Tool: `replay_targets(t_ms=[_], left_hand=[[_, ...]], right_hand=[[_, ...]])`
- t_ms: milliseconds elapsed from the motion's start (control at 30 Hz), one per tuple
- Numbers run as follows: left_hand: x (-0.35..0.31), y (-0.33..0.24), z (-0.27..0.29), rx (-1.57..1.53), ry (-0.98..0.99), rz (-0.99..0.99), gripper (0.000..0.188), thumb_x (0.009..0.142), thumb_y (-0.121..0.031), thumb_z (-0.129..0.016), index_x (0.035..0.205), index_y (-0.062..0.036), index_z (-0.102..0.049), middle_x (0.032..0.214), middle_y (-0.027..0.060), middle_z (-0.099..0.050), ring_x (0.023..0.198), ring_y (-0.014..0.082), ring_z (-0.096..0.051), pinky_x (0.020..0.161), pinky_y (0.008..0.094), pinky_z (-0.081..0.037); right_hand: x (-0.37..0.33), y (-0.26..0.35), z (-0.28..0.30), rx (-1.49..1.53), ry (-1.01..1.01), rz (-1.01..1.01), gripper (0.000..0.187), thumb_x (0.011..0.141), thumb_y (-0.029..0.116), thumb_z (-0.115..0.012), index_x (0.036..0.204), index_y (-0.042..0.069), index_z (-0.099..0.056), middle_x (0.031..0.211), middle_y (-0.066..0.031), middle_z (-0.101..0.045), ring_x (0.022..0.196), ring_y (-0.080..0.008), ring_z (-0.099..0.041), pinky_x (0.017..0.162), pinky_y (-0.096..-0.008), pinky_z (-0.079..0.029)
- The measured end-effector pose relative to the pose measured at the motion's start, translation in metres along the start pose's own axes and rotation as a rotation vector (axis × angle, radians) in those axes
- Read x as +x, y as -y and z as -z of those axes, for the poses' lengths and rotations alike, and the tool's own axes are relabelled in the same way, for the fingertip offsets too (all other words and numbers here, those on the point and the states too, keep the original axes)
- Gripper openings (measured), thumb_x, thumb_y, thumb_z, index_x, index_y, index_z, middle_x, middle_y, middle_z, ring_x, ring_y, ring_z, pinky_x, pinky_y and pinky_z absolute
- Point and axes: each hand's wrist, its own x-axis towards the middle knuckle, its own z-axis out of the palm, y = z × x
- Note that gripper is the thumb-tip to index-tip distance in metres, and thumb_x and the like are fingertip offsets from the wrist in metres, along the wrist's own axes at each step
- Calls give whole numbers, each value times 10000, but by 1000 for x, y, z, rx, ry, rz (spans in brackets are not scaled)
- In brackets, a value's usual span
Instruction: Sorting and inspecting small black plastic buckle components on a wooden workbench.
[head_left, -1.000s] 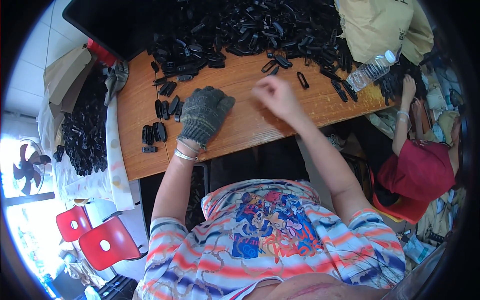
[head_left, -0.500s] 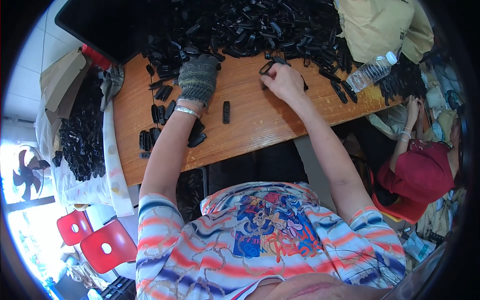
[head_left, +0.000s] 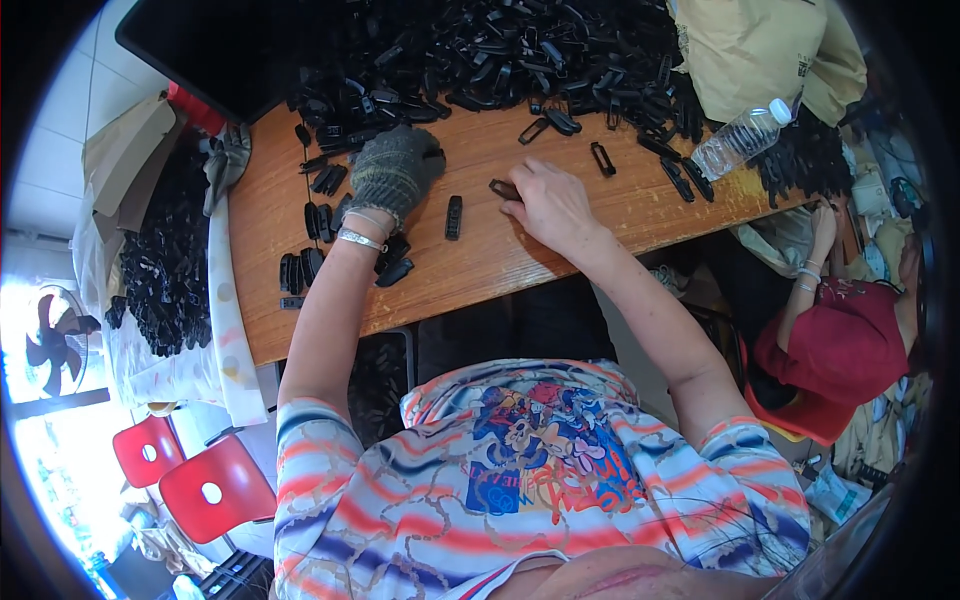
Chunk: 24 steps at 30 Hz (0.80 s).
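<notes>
My left hand (head_left: 396,172), in a grey knitted glove, is curled over the table at the near edge of the pile. Something dark shows at its fingertips, too hidden to name. In my bare right hand (head_left: 552,205), thumb and fingers pinch a small black plastic frame (head_left: 502,189), just above the wood. Between the hands a long black plastic piece (head_left: 454,217) lies by itself. Several black pieces (head_left: 312,268) sit in short rows left of my left forearm. Beyond my right hand lie loose black frames (head_left: 601,159).
A large pile of black parts (head_left: 500,60) covers the back of the wooden table (head_left: 500,262). At right are a clear plastic bottle (head_left: 742,145) and a tan bag (head_left: 760,60). Another person in dark red (head_left: 840,340) sits at far right. Red chairs (head_left: 218,490) stand at left.
My right hand has come nearer to me and left, with a black frame in its fingers. Another frame now shows on the table where that hand was. My left hand has shifted slightly nearer.
</notes>
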Motion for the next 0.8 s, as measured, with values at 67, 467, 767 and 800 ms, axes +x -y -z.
replay_targets(t_ms=[67,467,767,800], left_hand=[[-2,5,-6,39,-8,-40,260,853,-258,-698,1063,-111,-743,1103,124,-692,1017,310,-655,900,419,-513],[-54,-28,8,-1128,-50,124,297,936,-115,-651,1217,-21,-669,1085,60,-679,912,104,-611,802,252,-513],[-65,-37,4,-1248,-143,53,307,920,-116,-683,1215,-34,-672,988,45,-710,793,93,-632,649,237,-531],[-66,-36,2,-1312,-136,63,305,925,-115,-675,1217,-27,-669,973,45,-709,761,89,-629,595,231,-515]], right_hand=[[0,1,0,-82,91,-44,265,785,151,-779,951,12,-625,929,-128,-632,870,-332,-646,759,-426,-524],[9,28,5,760,-213,-171,192,873,57,-705,1017,-21,-604,944,-99,-630,738,-135,-637,627,-268,-508],[14,40,3,737,-300,-34,213,850,20,-725,1023,-31,-612,924,-109,-623,711,-159,-639,618,-267,-522],[14,40,3,737,-299,-34,213,850,20,-725,1023,-31,-612,924,-109,-623,711,-159,-639,618,-267,-522]])
